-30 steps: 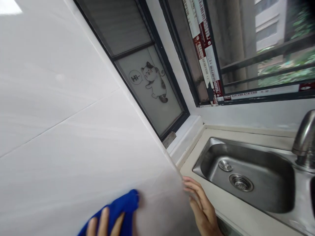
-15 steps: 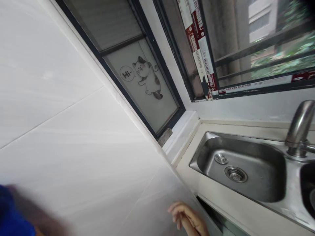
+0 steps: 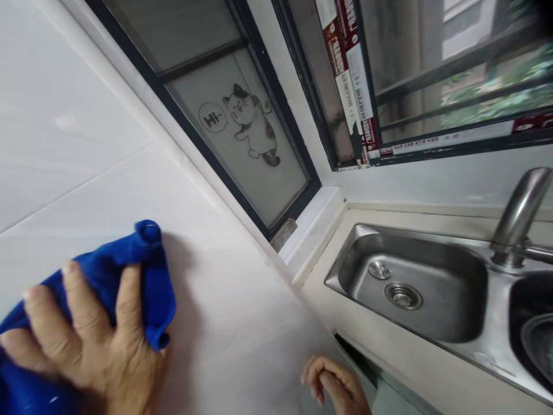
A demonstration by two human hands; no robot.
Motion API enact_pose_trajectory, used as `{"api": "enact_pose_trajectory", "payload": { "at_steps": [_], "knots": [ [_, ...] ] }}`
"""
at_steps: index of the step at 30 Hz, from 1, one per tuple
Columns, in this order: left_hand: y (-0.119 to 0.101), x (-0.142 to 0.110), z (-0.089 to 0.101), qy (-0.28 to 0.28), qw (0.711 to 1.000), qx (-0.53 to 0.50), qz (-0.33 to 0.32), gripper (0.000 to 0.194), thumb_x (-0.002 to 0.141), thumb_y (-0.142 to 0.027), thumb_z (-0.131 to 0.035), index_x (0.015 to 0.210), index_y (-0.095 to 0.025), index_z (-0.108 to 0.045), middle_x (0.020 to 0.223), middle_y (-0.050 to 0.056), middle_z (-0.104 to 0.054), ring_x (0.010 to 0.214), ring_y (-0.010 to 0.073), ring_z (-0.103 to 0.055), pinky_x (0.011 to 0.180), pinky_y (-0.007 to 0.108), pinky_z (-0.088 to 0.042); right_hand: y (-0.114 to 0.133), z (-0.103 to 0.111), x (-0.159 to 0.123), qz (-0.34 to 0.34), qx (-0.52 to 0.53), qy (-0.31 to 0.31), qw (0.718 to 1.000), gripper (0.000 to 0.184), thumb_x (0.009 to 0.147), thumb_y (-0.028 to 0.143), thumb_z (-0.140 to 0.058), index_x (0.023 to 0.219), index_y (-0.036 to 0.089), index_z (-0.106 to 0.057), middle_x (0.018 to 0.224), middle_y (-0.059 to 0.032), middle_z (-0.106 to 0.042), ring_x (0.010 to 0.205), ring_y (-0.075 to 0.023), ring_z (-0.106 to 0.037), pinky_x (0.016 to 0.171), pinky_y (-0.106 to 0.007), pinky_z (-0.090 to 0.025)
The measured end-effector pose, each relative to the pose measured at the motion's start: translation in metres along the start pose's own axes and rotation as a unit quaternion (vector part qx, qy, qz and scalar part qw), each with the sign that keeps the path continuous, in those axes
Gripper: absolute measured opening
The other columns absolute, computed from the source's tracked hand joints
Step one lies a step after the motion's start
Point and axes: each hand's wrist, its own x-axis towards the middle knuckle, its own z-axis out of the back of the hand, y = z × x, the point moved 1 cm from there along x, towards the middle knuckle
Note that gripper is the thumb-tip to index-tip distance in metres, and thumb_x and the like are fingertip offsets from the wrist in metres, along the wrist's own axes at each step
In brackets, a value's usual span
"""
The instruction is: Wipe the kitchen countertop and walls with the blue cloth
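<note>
My left hand (image 3: 86, 340) is shut on a bunched royal-blue microfibre cloth (image 3: 151, 288), pressing it against a glossy white tiled wall (image 3: 95, 184). The cloth wraps past my fingers and out at the lower left. My right hand (image 3: 332, 383) sits at the bottom of the view, fingers curled and empty, on the tile near the corner by the sink. A soft shadow from the cloth falls on the tiles.
A stainless steel double sink (image 3: 415, 253) with a curved faucet (image 3: 518, 213) is set in a cream counter (image 3: 389, 360). Above are a frosted pane with a cat sticker (image 3: 242, 132) and a window (image 3: 432, 69) with dark bars and branded tape.
My left hand and the cloth have swung back into view and now press higher on the tiles. My right hand has curled its fingers and left the tile edge. The view has tilted slightly.
</note>
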Motion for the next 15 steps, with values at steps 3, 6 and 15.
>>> {"api": "enact_pose_trajectory", "payload": {
  "at_steps": [3,6,15],
  "knots": [
    [-0.027,-0.009,-0.015,-0.018,0.998,0.053,-0.018,0.071,0.089,-0.027,-0.053,0.154,-0.041,-0.030,0.169,0.000,-0.019,0.155,0.0394,-0.015,0.122,0.074,-0.010,0.008,0.009,-0.002,0.011,-0.011,-0.008,1.000,0.032,0.093,0.038,-0.052,0.073,0.019,-0.067,0.074,-0.0048,-0.066,0.057,-0.0123,-0.053,0.052,-0.023,-0.042],
    [-0.055,-0.023,-0.035,-0.002,0.998,0.051,-0.022,0.068,0.091,-0.019,-0.052,0.154,-0.035,-0.033,0.167,0.005,-0.023,0.157,0.0332,-0.015,0.125,0.069,-0.014,0.012,0.019,-0.004,0.006,-0.027,-0.016,0.999,0.031,0.093,0.038,-0.051,0.073,0.019,-0.066,0.075,-0.0043,-0.065,0.057,-0.0122,-0.053,0.053,-0.023,-0.042],
    [-0.128,-0.073,-0.094,0.077,0.993,-0.034,-0.088,0.054,0.097,-0.014,-0.046,0.149,-0.030,-0.043,0.167,-0.005,-0.022,0.156,0.0176,-0.014,0.131,0.035,-0.004,0.008,0.045,0.005,-0.025,-0.048,-0.008,0.999,0.028,0.091,0.033,-0.052,0.072,0.017,-0.066,0.074,-0.0044,-0.063,0.058,-0.0118,-0.051,0.053,-0.023,-0.039]
  ]
}}
